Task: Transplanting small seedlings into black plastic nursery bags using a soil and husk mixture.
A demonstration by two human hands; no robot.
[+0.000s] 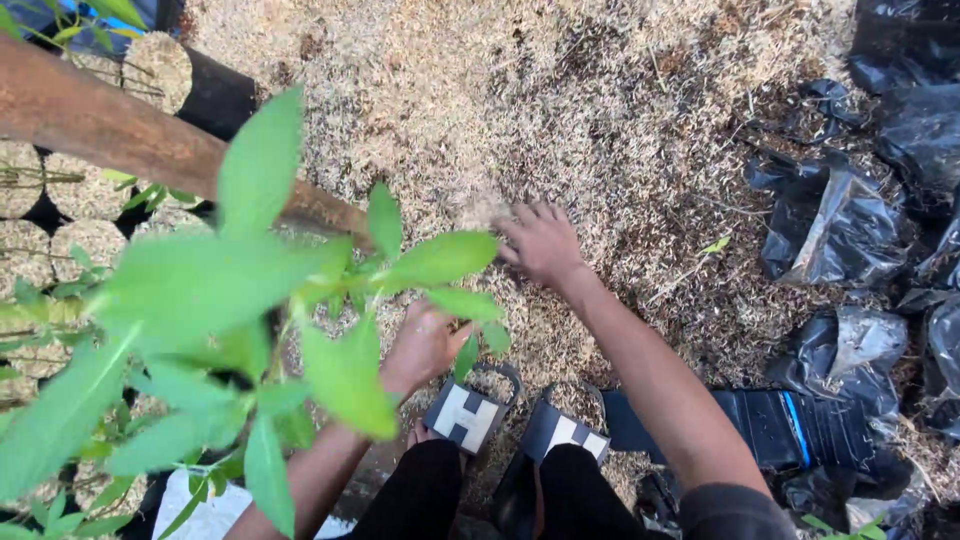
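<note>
A green leafy seedling (250, 300) fills the left foreground, close to the camera, and hides part of what is under it. My left hand (420, 345) is low behind its leaves with the fingers curled around something near the plant's base; what it grips is hidden. My right hand (540, 243) reaches forward with fingers bent, pressing into a heap of pale husk and sawdust (520, 110). Whether it holds any of the husk cannot be made out. Below, my feet in dark sandals (470, 415) stand on the husk.
A thick brown pole (110, 125) slants across the upper left. Filled black grow bags topped with husk (160, 70) stand in rows on the left. Empty crumpled black plastic bags (840, 220) lie along the right, and a dark blue striped thing (780, 425) beside my foot.
</note>
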